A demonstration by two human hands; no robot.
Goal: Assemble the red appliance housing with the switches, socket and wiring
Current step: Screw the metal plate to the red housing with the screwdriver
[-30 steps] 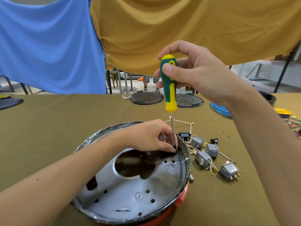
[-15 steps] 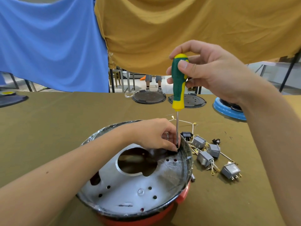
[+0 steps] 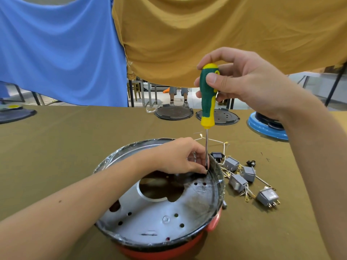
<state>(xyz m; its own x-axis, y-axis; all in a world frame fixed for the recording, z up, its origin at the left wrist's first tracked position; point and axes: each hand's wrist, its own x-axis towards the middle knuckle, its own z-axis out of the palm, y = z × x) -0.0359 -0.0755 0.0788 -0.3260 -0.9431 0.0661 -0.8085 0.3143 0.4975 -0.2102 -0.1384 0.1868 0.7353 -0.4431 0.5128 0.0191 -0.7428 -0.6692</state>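
Note:
The red appliance housing (image 3: pixel 212 222) stands on the table in front of me, with its silver perforated inner plate (image 3: pixel 161 218) facing up. My right hand (image 3: pixel 240 81) grips the green and yellow screwdriver (image 3: pixel 207 96) upright, its tip down at the plate's far right rim. My left hand (image 3: pixel 178 156) reaches into the housing and pinches something small at the screwdriver tip; what it holds is hidden by the fingers. Several grey switches (image 3: pixel 238 182), a black socket (image 3: pixel 216 155) and white wiring (image 3: pixel 216 141) lie on the table to the right of the housing.
The olive table cloth (image 3: pixel 65 156) stretches left. Two dark round lids (image 3: pixel 173 112) and a blue-rimmed housing (image 3: pixel 266 128) sit at the far edge. Blue and mustard cloths (image 3: pixel 187 34) hang behind. A person's legs show beyond the table.
The view has shifted slightly; the screwdriver stays upright at the same rim spot and my right hand's fingers have moved a little on the handle. My left hand keeps its place.

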